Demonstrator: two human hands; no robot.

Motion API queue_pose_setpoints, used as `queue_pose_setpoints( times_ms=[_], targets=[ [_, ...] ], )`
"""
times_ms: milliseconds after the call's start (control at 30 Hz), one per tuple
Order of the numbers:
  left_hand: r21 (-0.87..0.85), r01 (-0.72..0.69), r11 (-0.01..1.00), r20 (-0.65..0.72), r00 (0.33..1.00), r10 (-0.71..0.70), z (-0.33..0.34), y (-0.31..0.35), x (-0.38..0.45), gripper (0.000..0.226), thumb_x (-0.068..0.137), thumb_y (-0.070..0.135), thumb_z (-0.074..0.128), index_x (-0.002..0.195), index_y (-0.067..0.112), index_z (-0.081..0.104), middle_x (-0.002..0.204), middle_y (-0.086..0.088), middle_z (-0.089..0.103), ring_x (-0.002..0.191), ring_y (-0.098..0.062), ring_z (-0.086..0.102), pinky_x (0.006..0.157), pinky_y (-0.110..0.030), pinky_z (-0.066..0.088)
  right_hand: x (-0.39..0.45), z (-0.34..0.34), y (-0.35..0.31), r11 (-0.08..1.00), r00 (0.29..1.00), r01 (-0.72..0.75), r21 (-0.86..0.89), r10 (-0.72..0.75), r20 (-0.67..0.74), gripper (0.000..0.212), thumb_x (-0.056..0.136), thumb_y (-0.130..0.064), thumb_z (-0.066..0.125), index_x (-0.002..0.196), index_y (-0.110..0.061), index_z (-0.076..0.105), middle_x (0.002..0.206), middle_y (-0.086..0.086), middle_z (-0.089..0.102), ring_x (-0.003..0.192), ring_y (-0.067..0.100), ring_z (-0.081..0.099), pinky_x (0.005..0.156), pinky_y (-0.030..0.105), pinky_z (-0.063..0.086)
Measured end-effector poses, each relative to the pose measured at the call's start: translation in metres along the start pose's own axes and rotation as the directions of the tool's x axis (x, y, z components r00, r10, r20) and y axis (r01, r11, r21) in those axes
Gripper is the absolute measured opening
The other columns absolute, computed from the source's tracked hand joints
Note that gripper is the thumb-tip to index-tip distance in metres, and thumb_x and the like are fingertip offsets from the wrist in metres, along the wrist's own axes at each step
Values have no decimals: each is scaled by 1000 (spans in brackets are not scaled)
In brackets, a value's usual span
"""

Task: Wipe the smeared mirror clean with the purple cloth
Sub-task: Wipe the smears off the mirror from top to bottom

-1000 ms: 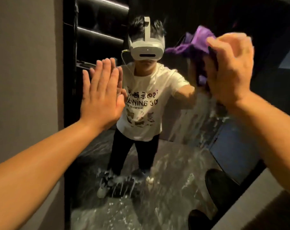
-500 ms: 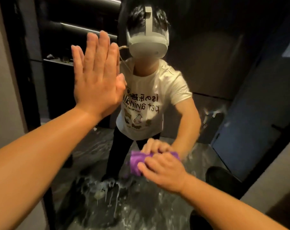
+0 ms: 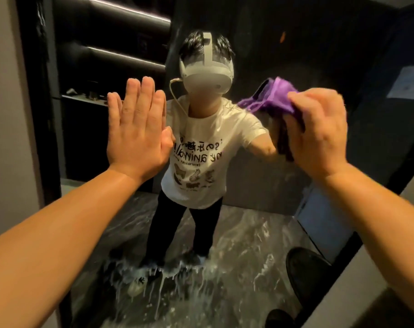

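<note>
A tall mirror (image 3: 260,233) in a dark frame fills the view, set into a dim room with a plain grey wall (image 3: 4,114) just left of the mirror. The left hand (image 3: 137,131) lies flat against the glass, fingers straight and together, holding nothing. The right hand (image 3: 319,131) grips the bunched purple cloth (image 3: 272,95) and holds it against the mirror's upper right part, level with the reflected shoulder. White smears (image 3: 201,280) run in streaks and drips across the lower part of the mirror; the upper glass looks much clearer. The mirror reflects a person in a white printed T-shirt (image 3: 201,147) and a headset (image 3: 207,79), with lit dark shelves (image 3: 111,53) behind. A dark shoe (image 3: 308,275) shows at the mirror's lower right edge.
</note>
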State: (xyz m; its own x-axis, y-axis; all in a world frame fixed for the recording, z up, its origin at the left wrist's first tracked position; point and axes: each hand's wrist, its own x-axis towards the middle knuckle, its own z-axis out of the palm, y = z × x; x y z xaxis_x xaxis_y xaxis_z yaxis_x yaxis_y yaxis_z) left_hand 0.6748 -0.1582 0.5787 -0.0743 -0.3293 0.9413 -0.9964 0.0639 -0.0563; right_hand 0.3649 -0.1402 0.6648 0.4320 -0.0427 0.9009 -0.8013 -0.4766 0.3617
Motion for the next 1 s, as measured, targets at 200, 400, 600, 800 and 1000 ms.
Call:
queue_pose_setpoints(
  times_ms=[200, 400, 600, 800, 1000],
  targets=[
    [-4, 1, 1000, -38, 999, -1, 4, -2, 0, 69, 97, 36, 26, 156, 3, 13, 163, -20, 9, 150, -40, 6, 119, -46, -14, 22, -4, 36, 957, 947, -289, 20, 289, -139, 21, 105, -27, 52, 105, -8, 61, 98, 11, 56, 92, 14, 46, 79, 32, 42],
    [-42, 4, 999, -59, 998, -6, 5, -1, 0, 68, 97, 33, 25, 156, 3, 12, 163, -20, 7, 150, -41, 5, 119, -54, -5, -131, 29, -36, 952, 931, -206, 224, 121, 345, 27, 95, -36, 51, 71, -25, 57, 79, -3, 47, 69, 21, 50, 62, 40, 39],
    [-38, 29, 999, -34, 999, -31, 4, 1, 0, 69, 95, 35, 24, 156, 2, 14, 164, -19, 5, 151, -38, 2, 119, -54, -5, -287, 49, -66, 962, 803, 229, 151, -274, 529, 24, 94, -17, 51, 117, -22, 56, 106, 4, 50, 73, 21, 49, 60, 35, 35],
    [-69, 97, 993, 72, 993, -92, -14, 10, 3, 72, 89, 33, 34, 152, 2, 23, 164, -20, 6, 151, -36, -1, 119, -53, -7, -155, -7, -40, 987, 855, -34, 157, -53, 516, 29, 99, -34, 54, 72, -22, 56, 68, -7, 48, 65, 11, 47, 63, 33, 36],
    [-128, -52, 990, -23, 998, 50, -34, 54, 34, 67, 90, 30, 39, 147, -4, 31, 159, -28, 19, 148, -43, 14, 118, -63, 8, 56, -45, 49, 989, 989, -19, -150, -3, -148, 18, 101, -22, 53, 118, -21, 48, 102, 18, 62, 91, 30, 55, 74, 40, 42]
  ],
)
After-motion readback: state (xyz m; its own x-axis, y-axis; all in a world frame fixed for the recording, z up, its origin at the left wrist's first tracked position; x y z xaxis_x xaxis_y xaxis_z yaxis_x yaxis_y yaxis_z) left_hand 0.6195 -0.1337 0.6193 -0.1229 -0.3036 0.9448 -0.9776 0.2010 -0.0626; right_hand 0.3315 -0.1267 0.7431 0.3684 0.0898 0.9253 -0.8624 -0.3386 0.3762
